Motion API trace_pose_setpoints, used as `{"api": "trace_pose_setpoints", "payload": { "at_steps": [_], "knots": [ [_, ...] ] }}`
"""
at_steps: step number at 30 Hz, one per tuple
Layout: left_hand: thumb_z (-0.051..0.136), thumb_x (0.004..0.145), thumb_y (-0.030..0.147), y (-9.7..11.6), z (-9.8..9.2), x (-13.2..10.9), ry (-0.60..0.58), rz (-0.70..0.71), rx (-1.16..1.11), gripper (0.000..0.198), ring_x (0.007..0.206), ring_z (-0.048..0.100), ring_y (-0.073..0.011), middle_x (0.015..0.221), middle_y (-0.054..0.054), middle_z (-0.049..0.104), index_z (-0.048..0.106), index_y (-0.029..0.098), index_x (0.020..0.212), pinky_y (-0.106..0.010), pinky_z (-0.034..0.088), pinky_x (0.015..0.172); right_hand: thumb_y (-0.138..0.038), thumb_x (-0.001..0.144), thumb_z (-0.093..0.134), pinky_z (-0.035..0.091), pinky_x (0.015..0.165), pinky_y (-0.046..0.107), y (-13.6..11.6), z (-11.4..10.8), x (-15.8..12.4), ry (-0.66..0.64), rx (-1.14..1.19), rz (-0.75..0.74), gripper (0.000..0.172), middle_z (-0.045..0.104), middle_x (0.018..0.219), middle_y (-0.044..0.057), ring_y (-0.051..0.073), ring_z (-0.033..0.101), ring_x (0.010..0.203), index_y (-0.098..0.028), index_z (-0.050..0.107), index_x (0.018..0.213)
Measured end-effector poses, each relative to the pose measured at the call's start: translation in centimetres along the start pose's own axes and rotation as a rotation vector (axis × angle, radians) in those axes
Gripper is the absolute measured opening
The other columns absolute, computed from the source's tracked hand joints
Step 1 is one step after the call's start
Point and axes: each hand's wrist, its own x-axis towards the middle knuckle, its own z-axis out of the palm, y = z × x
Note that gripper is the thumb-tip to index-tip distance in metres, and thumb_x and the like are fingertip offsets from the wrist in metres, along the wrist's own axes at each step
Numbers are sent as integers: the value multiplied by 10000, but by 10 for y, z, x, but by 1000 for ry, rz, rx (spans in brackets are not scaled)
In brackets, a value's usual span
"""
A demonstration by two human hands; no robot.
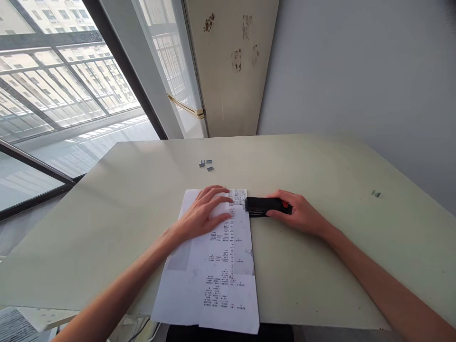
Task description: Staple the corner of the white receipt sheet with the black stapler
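Sheets of printed paper lie on the table, their near end reaching past its front edge. Across their upper part rests my left hand, flat with the fingers spread. My right hand is wrapped round a black stapler with a red bit near its rear end. The stapler's front end meets the right edge of the paper near the top. Whether the paper sits between its jaws I cannot tell. A small printed piece shows at the top of the sheets.
Several short strips of staples lie beyond the paper on the pale table. Another small strip is at the far right. Behind the table stand a fridge and a grey wall, with a window at the left.
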Motion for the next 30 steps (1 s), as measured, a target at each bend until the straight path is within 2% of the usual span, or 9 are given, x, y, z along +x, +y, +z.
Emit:
{"api": "trace_pose_setpoints", "payload": {
  "at_steps": [3,6,9,15,20,25,30],
  "knots": [
    [562,1056,514,9,7,-14,-121,92,38,457,1577,304,-349,1695,-54,387,573,350,1483,-575,316,1275,-657,1018,516,562,852,384,-1,-3,1,2,28,66,460,762,1146,54,254,694,970,-284,703,1211],
    [541,1061,527,14,14,-18,-162,146,77,536,1618,212,-376,1752,-33,271,499,378,1574,-615,241,1303,-673,1054,397,547,990,414,-6,-3,5,24,92,122,523,757,1244,68,282,687,1163,-281,706,1212],
    [525,1064,544,16,18,-19,-173,159,93,562,1633,160,-375,1766,-1,220,459,398,1603,-620,189,1319,-681,1057,381,535,1022,414,-16,1,11,48,88,167,534,761,1237,71,280,683,1195,-280,714,1177],
    [488,1070,581,17,25,-23,-141,142,98,556,1635,152,-366,1770,11,193,473,393,1593,-608,186,1323,-654,1078,337,525,1015,408,-36,11,25,84,-79,181,535,751,1235,66,269,674,1189,-279,715,1127],
    [488,1076,561,15,31,-27,-104,142,88,537,1630,179,-358,1762,-15,218,504,368,1577,-593,191,1325,-674,1082,259,526,981,421,-47,20,41,86,-187,231,587,752,1221,64,284,666,1184,-291,695,1172],
    [450,1092,552,16,36,-30,-72,122,70,534,1628,191,-343,1754,-37,236,504,341,1580,-569,214,1326,-651,1091,252,488,1065,426,-54,28,52,41,-242,254,574,710,1365,67,299,615,1321,-294,693,1180],
    [436,1097,546,13,41,-31,-48,150,45,531,1628,193,-325,1752,-16,239,487,348,1587,-550,226,1327,-641,1095,254,506,1053,401,-58,30,53,0,-243,235,554,717,1384,42,293,628,1321,-322,691,1215]
  ]
}}
